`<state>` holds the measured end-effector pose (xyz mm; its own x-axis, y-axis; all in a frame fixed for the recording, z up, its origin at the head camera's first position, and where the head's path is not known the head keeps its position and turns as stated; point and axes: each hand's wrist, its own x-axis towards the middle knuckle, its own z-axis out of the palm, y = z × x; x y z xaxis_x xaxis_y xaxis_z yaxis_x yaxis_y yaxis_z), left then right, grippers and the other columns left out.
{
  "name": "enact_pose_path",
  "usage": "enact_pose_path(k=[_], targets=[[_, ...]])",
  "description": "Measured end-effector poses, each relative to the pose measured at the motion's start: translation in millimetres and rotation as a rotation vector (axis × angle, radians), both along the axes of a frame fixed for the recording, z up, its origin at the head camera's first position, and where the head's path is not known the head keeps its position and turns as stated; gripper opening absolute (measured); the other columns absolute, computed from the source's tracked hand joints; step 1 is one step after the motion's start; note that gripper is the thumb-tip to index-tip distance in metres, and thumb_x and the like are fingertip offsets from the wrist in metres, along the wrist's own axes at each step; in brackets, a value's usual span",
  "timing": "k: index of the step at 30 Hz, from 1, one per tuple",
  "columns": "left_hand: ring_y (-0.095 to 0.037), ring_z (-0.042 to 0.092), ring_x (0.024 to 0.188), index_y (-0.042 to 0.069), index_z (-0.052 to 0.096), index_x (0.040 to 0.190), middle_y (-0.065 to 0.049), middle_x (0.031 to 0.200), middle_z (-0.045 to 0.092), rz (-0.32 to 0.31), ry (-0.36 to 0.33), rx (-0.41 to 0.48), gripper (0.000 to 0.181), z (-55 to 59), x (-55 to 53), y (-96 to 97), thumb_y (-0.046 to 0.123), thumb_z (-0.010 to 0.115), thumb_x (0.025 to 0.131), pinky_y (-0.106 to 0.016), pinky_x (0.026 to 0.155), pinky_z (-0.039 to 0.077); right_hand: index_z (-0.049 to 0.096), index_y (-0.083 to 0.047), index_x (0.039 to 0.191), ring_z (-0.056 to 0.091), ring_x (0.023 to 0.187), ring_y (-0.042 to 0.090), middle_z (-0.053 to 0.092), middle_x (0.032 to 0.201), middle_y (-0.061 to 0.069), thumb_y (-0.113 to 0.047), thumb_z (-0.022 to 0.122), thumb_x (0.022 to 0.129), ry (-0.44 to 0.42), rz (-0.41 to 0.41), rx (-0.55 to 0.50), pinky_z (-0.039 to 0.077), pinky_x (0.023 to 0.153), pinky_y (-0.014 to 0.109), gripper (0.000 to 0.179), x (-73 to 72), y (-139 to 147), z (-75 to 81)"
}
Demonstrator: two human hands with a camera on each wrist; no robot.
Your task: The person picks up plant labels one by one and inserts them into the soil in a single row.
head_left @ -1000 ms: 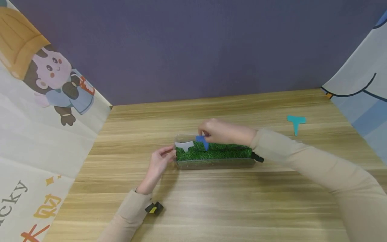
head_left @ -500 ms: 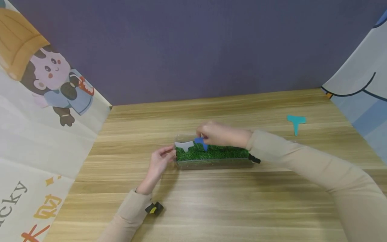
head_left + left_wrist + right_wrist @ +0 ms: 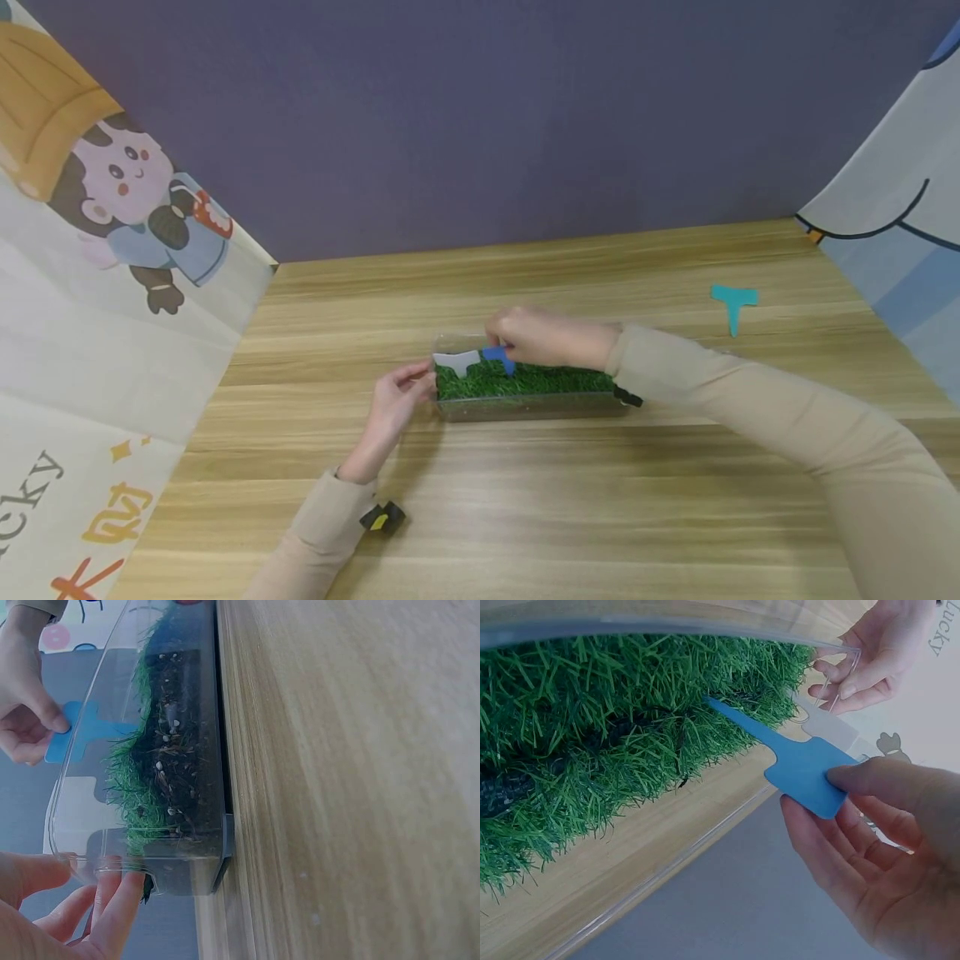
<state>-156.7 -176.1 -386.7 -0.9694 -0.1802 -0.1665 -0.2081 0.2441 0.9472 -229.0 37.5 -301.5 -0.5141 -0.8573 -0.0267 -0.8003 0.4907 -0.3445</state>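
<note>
A clear plastic box [image 3: 536,408] holds artificial-looking green grass [image 3: 540,382] above dark soil [image 3: 176,742]. My right hand [image 3: 551,335] pinches the wide head of a blue T-shaped plant label [image 3: 810,776] between thumb and fingers. The label's pointed stem slants down into a gap in the grass. To its left stands a white T-shaped plant label [image 3: 456,361] in the same box. With extended fingertips, my left hand [image 3: 393,400] touches the outside of the box's left end, near the rim. The stem's buried tip is hidden.
A teal T-shaped plant label [image 3: 734,307] lies flat on the wooden table [image 3: 525,500], to the right of and behind the box. A dark wall [image 3: 510,125] rises at the back. A printed curtain [image 3: 135,358] hangs on the left, another on the right.
My right hand has moved slightly left and down, and the blue plant label has gone a little lower into the grass. My left hand and the box stay put.
</note>
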Motion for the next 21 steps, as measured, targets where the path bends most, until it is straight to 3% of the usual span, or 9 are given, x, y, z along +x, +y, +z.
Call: enact_pose_path(k=[9, 21], targets=[[-0.023, 0.061, 0.081, -0.004, 0.057, 0.111, -0.021, 0.102, 0.060, 0.005, 0.006, 0.004, 0.028, -0.5, -0.2, -0.4, 0.006, 0.056, 0.085, -0.035, 0.079, 0.053, 0.061, -0.002, 0.087, 0.059, 0.082, 0.019, 0.062, 0.088, 0.007, 0.006, 0.057, 0.078, -0.001, -0.004, 0.035, 0.052, 0.070, 0.022, 0.013, 0.6, -1.4, 0.4], [-0.026, 0.061, 0.085, -0.003, 0.055, 0.113, -0.022, 0.105, 0.059, -0.002, -0.005, 0.020, 0.030, 0.4, 0.0, -0.1, 0.005, 0.058, 0.084, -0.032, 0.080, 0.052, 0.060, -0.002, 0.089, 0.059, 0.085, 0.019, 0.062, 0.090, 0.007, 0.007, 0.056, 0.078, -0.008, -0.012, 0.064, 0.052, 0.074, 0.022, 0.015, -0.2, -3.4, -2.0]])
